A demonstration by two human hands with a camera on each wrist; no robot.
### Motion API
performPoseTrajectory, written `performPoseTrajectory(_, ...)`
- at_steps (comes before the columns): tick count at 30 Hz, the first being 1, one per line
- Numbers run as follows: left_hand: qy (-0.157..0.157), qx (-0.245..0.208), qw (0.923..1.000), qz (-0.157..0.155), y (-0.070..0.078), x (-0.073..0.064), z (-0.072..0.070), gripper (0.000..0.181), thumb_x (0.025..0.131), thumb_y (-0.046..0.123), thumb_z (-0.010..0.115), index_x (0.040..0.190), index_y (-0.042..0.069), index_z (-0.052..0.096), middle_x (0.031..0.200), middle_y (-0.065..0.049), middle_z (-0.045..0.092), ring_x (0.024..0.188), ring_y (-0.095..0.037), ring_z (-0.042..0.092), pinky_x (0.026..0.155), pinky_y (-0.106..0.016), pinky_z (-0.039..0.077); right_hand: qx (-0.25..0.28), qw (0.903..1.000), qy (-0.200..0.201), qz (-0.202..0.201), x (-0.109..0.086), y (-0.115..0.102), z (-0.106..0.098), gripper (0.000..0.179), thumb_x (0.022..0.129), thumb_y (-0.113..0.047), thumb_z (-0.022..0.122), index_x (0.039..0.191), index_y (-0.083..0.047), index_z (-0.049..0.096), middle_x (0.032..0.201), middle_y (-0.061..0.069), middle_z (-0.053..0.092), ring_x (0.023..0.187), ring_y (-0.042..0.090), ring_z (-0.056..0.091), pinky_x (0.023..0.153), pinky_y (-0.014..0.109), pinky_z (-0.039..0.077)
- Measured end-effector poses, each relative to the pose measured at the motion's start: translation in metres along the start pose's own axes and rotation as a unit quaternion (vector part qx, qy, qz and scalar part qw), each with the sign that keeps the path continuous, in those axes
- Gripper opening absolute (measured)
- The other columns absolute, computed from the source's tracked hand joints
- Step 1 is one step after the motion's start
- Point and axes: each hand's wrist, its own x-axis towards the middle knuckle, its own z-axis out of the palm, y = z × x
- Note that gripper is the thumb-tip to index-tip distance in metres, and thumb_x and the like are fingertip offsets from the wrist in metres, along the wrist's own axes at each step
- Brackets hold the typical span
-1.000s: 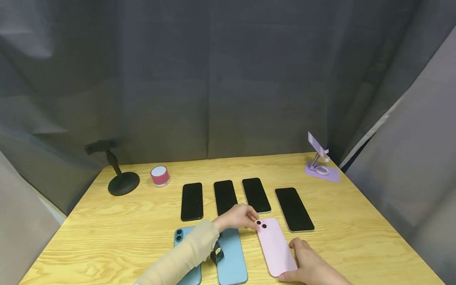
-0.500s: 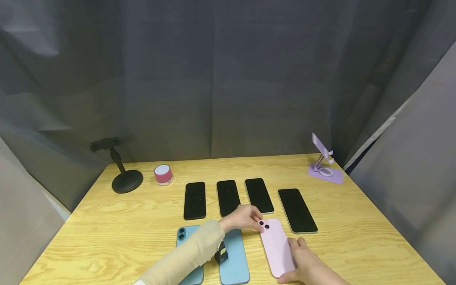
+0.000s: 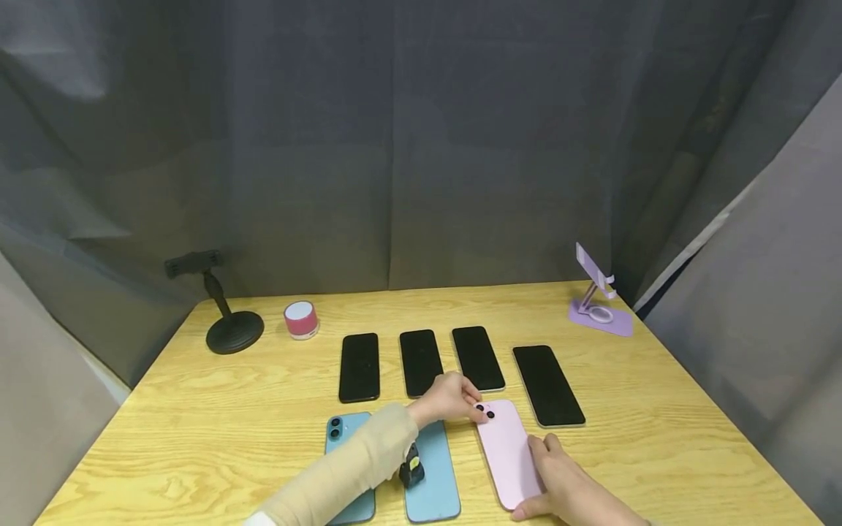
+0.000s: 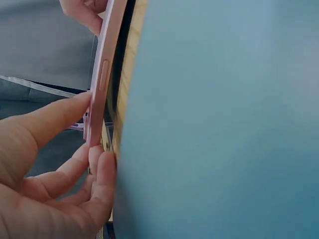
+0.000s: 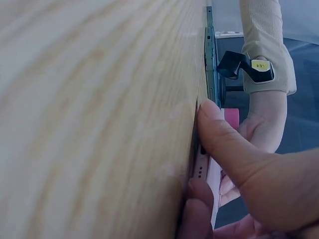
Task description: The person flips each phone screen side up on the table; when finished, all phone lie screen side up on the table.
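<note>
A pink smartphone (image 3: 506, 456) lies back side up at the front of the table, its two camera lenses toward the far end. My left hand (image 3: 450, 398) pinches its far left corner beside the lenses. In the left wrist view the thumb (image 4: 65, 114) presses on one face and the fingertips curl at the end edge. At the near right corner my right hand (image 3: 562, 478) grips the phone, thumb (image 5: 219, 132) along the bottom edge and fingers at the side. Two blue smartphones, one at left (image 3: 343, 427) and one nearer (image 3: 435, 482), lie partly under my left forearm.
Behind are black-screened phones: one at left (image 3: 359, 369), two in the middle (image 3: 421, 358) and one at right (image 3: 549, 387). Farther back stand a black phone stand (image 3: 234, 332), a small pink-and-white cylinder (image 3: 300, 320) and a purple phone stand (image 3: 601, 318). Dark curtain (image 3: 395, 146) closes the back.
The head view has shifted slightly. Both hands keep their hold on the pink smartphone, which stays nearly in place.
</note>
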Motion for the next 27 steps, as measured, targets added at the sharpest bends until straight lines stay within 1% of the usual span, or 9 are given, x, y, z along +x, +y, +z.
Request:
performPoseTrajectory(4,-0.009,-0.009,0.9999,-0.006,0.001,-0.001,-0.002,0.026,0.069,0.016,0.087,0.087,0.005,0.073,0.074,0.005,0.065,0.067,-0.003,0.052,0.060,-0.016,0.045,0.000,1.0000,-0.002,0.004,-0.001,0.000,-0.001,0.119,0.045,-0.057,0.084,0.134,0.011,0.041,0.119,0.029,0.047,0.097,0.032,0.053,0.093,0.058,0.048)
performPoseTrajectory(6,-0.018,-0.027,0.9994,-0.012,0.001,-0.001,-0.002,0.027,0.071,0.015,0.086,0.090,0.003,0.072,0.074,0.003,0.065,0.066,-0.005,0.053,0.059,-0.016,0.045,0.002,1.0000,-0.006,0.008,-0.001,0.001,0.000,0.120,0.045,-0.057,0.084,0.135,0.010,0.041,0.120,0.029,0.046,0.096,0.032,0.053,0.093,0.058,0.047)
performPoseTrajectory(11,-0.039,-0.060,0.9973,-0.016,0.001,-0.002,-0.002,0.029,0.075,0.012,0.082,0.097,-0.003,0.070,0.074,-0.003,0.067,0.063,-0.007,0.057,0.060,-0.017,0.047,0.010,1.0000,-0.002,0.000,-0.003,0.001,-0.001,0.120,0.047,-0.056,0.085,0.137,0.009,0.040,0.118,0.026,0.047,0.095,0.030,0.052,0.094,0.057,0.047)
performPoseTrajectory(16,-0.041,-0.059,0.9972,-0.019,-0.001,-0.004,0.000,0.027,0.075,0.013,0.082,0.095,-0.001,0.070,0.067,-0.004,0.068,0.058,-0.008,0.062,0.056,-0.017,0.049,0.032,0.9992,-0.002,-0.024,-0.010,0.002,-0.004,0.116,0.057,-0.055,0.084,0.140,0.010,0.037,0.115,0.021,0.046,0.095,0.027,0.052,0.094,0.056,0.047)
performPoseTrajectory(19,-0.035,-0.065,0.9969,-0.026,-0.002,-0.005,0.000,0.027,0.075,0.014,0.082,0.094,0.000,0.070,0.065,-0.004,0.068,0.056,-0.009,0.063,0.058,-0.018,0.051,0.041,0.9985,-0.009,-0.036,-0.014,0.001,-0.005,0.111,0.066,-0.056,0.079,0.141,0.011,0.034,0.114,0.020,0.045,0.093,0.026,0.051,0.092,0.054,0.049)
performPoseTrajectory(22,-0.030,-0.076,0.9962,-0.031,-0.001,-0.006,0.000,0.026,0.075,0.014,0.082,0.093,0.001,0.070,0.065,-0.004,0.068,0.055,-0.008,0.061,0.061,-0.019,0.053,0.039,0.9982,-0.011,-0.044,-0.015,-0.001,-0.004,0.108,0.071,-0.058,0.074,0.141,0.013,0.032,0.112,0.019,0.043,0.091,0.026,0.051,0.089,0.052,0.050)
performPoseTrajectory(24,-0.031,-0.091,0.9947,-0.036,0.001,-0.007,0.000,0.023,0.075,0.012,0.082,0.091,0.001,0.070,0.065,-0.003,0.067,0.053,-0.006,0.059,0.060,-0.020,0.054,0.030,0.9985,-0.012,-0.044,-0.016,-0.003,-0.002,0.108,0.072,-0.060,0.072,0.141,0.013,0.032,0.112,0.019,0.042,0.090,0.026,0.051,0.087,0.051,0.051)
performPoseTrajectory(27,-0.039,-0.121,0.9909,-0.045,0.003,-0.008,0.000,0.017,0.076,0.007,0.080,0.087,-0.001,0.070,0.064,0.000,0.063,0.051,-0.005,0.055,0.055,-0.019,0.053,0.012,0.9992,-0.015,-0.035,-0.015,-0.007,0.000,0.110,0.071,-0.064,0.070,0.142,0.012,0.033,0.115,0.019,0.041,0.089,0.027,0.052,0.084,0.050,0.053)
